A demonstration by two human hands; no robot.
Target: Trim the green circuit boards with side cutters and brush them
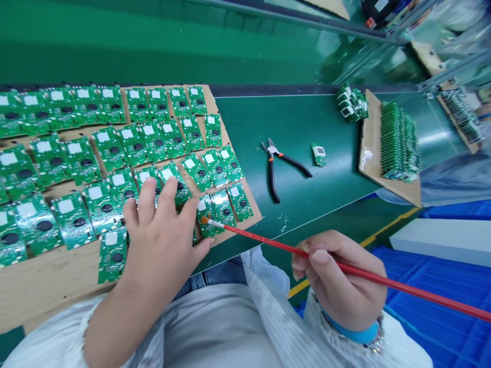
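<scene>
Brushing one rectangular green circuit board (209, 204) near the right edge of the brown cardboard sheet (49, 273), seemingly: right hand (341, 281) pinches slim red paintbrush (264, 240), left hand (164, 243) spread; next stroke wants lightness.

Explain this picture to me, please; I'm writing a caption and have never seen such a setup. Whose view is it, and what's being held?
There is no machine here, just a person's two bare hands. The single picture comes from a camera worn on that person's head, looking forward and down.

The right hand holds a long red-handled brush, its tip at one of the green circuit boards. These are laid out in rows on a cardboard sheet. The left hand is spread over some of them; whether it presses down is hard to tell.

Also on the green bench are open cutters, a lone board and, farther right, closely packed boards on more cardboard.
</scene>
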